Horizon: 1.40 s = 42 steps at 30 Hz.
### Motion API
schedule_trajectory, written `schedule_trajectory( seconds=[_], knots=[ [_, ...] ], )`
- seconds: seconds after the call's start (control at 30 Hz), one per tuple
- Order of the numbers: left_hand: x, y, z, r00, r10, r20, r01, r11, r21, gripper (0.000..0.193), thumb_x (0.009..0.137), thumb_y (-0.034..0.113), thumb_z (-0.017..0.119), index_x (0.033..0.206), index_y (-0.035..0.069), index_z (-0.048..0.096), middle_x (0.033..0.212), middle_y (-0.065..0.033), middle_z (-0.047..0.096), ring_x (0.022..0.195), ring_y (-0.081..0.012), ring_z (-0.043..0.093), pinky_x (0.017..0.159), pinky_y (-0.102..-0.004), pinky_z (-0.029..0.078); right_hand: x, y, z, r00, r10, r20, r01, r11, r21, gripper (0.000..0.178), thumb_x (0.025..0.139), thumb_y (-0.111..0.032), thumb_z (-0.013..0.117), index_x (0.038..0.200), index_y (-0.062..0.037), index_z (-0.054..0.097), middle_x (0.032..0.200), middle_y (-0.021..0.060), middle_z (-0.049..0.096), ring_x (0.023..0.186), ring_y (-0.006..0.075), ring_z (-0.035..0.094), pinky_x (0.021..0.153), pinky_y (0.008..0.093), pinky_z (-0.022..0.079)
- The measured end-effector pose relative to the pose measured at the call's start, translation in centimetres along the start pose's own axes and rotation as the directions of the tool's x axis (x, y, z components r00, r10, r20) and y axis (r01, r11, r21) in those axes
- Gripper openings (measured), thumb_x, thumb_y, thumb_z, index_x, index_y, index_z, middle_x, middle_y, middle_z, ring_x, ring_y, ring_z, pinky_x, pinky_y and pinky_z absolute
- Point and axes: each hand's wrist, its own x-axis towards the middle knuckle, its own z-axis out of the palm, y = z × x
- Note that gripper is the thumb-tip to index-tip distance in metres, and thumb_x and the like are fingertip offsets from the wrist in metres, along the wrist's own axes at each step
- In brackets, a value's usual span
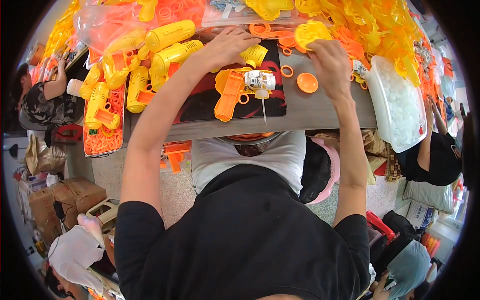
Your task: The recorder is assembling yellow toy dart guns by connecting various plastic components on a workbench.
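On a black and red mat (200, 107) lies a yellow toy-gun half shell (224, 116). It carries an orange handle insert (231, 92), a small orange ring (243, 99) and a white mechanism (260, 80), from which a thin pale strand hangs towards me. My left hand (227, 47) is just beyond, its fingers curved round a slotted yellow shell piece (255, 56); part of the grip is hidden. Farther right, my right hand (331, 65) pinches a yellow moulded part (312, 34) above the table. Near that hand rest an orange cup-shaped piece (307, 83) and an orange ring (286, 71).
Several yellow toy-gun bodies (170, 36) crowd the left, beside a bin of small orange parts (103, 142). A white tub of translucent pieces (397, 107) stands right. Yellow parts (367, 22) are heaped at the far right. Other people work on both sides.
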Motion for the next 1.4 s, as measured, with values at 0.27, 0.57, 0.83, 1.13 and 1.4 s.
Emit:
schedule_trajectory(
  seconds=[0.27,0.57,0.83,1.13,1.4],
  knots=[
    [1.3,-1.9,1.7,0.962,0.020,0.273,-0.030,0.999,0.033,0.070,0.071,0.013,0.081,0.134,0.010,0.051,0.131,-0.0089,0.053,0.129,-0.0296,0.047,0.111,-0.0445,0.038,-3.0,1.8,5.9,0.910,-0.034,0.414,0.111,0.981,-0.162,0.022,0.080,-0.013,0.074,0.101,-0.0099,0.069,0.104,0.0007,0.065,0.105,0.0223,0.058,0.086,0.0390,0.047],
    [1.7,2.7,-2.7,0.997,-0.055,-0.058,0.025,0.902,-0.432,0.083,0.075,0.017,0.080,0.149,0.011,0.043,0.147,-0.0121,0.049,0.139,-0.0298,0.043,0.115,-0.0422,0.035,0.0,-2.9,0.1,0.981,0.072,-0.181,-0.050,0.991,0.123,0.013,0.090,-0.013,0.071,0.100,-0.0054,0.069,0.102,0.0054,0.070,0.093,0.0196,0.065,0.085,0.0328,0.050],
    [2.4,6.8,-10.0,0.999,-0.036,-0.030,0.017,0.878,-0.479,0.086,0.076,0.032,0.082,0.148,0.005,0.043,0.141,-0.0185,0.051,0.130,-0.0348,0.048,0.108,-0.0428,0.039,-0.7,-8.7,-0.5,0.799,0.427,0.423,-0.245,-0.412,0.878,0.027,0.101,-0.015,0.059,0.123,0.0009,0.062,0.116,0.0112,0.067,0.109,0.0182,0.064,0.097,0.0336,0.049],
    [-3.7,6.5,-3.5,0.982,-0.093,0.163,0.143,0.933,-0.330,0.077,0.070,0.019,0.084,0.138,0.002,0.052,0.131,-0.0153,0.053,0.123,-0.0340,0.048,0.106,-0.0422,0.039,-7.4,-9.1,4.1,0.785,0.407,0.468,-0.617,0.590,0.521,0.072,0.080,0.010,0.063,0.147,-0.0052,0.040,0.136,0.0182,0.053,0.127,0.0287,0.054,0.108,0.0380,0.044],
    [-2.3,6.2,-1.6,0.933,-0.088,0.348,0.196,0.937,-0.288,0.075,0.071,0.022,0.078,0.138,0.006,0.048,0.127,-0.0177,0.058,0.124,-0.0377,0.049,0.107,-0.0458,0.039,-7.6,-8.4,5.7,0.765,0.392,0.512,-0.645,0.457,0.613,0.094,0.077,0.010,0.067,0.158,-0.0088,0.022,0.139,0.0196,0.049,0.129,0.0310,0.049,0.110,0.0388,0.042]
  ],
)
